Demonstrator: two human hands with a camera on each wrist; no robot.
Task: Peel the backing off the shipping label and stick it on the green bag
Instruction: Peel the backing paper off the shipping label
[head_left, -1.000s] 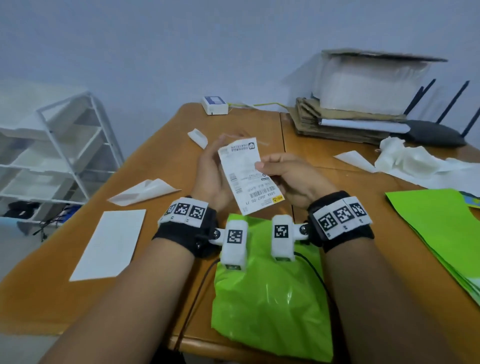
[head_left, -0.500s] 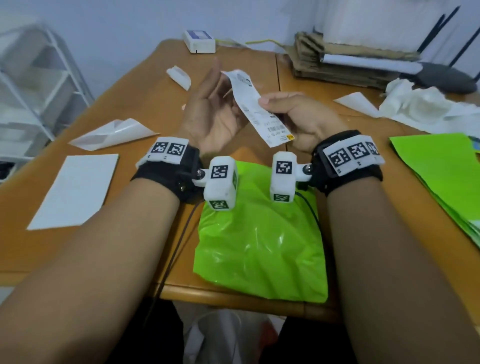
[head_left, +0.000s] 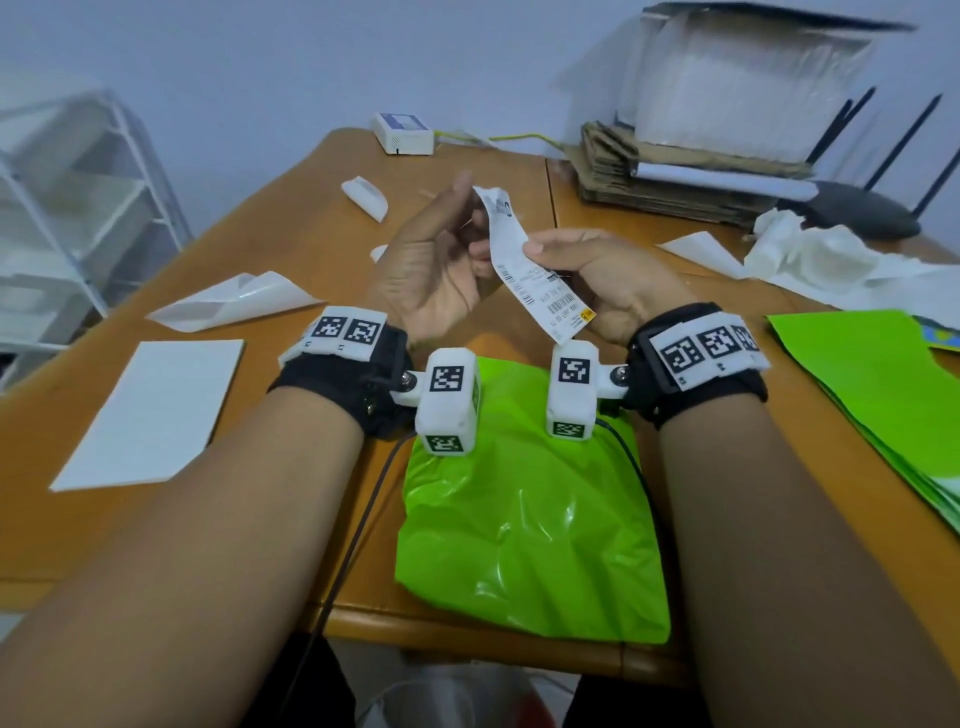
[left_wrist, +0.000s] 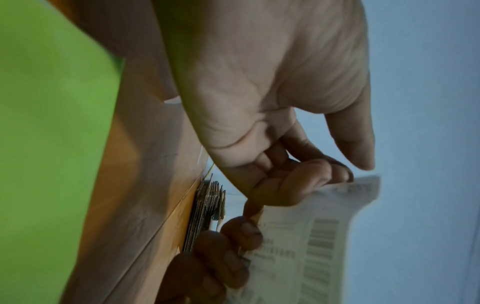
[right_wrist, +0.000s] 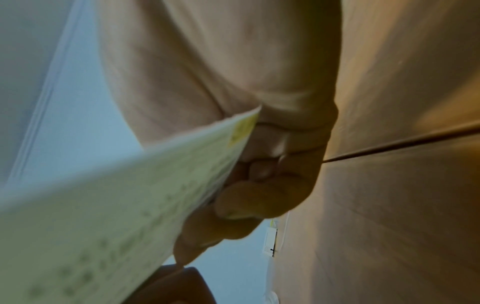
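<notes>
The white shipping label (head_left: 519, 265) with barcodes is held in the air above the wooden table (head_left: 291, 234), tilted and turned edge-on. My right hand (head_left: 535, 249) pinches its right edge between thumb and fingers; the right wrist view shows the label (right_wrist: 103, 205) beside those fingers (right_wrist: 246, 201). My left hand (head_left: 467, 223) is behind the label's far end. Its fingers (left_wrist: 324, 174) curl onto the label's (left_wrist: 311, 236) top edge, with the thumb just off the corner. The green bag (head_left: 530, 519) lies flat under my wrists at the table's near edge.
A stack of green bags (head_left: 883, 395) lies at the right. A white sheet (head_left: 150, 410) and a curled backing sheet (head_left: 239, 306) lie at the left. Crumpled white paper (head_left: 831, 260), cardboard (head_left: 675, 182), a router (head_left: 857, 218) and a small white box (head_left: 402, 132) stand at the back.
My left fingers have curled in from an open palm onto the label's far end. The right hand's pinch is unchanged. The label sits more edge-on than a second ago.
</notes>
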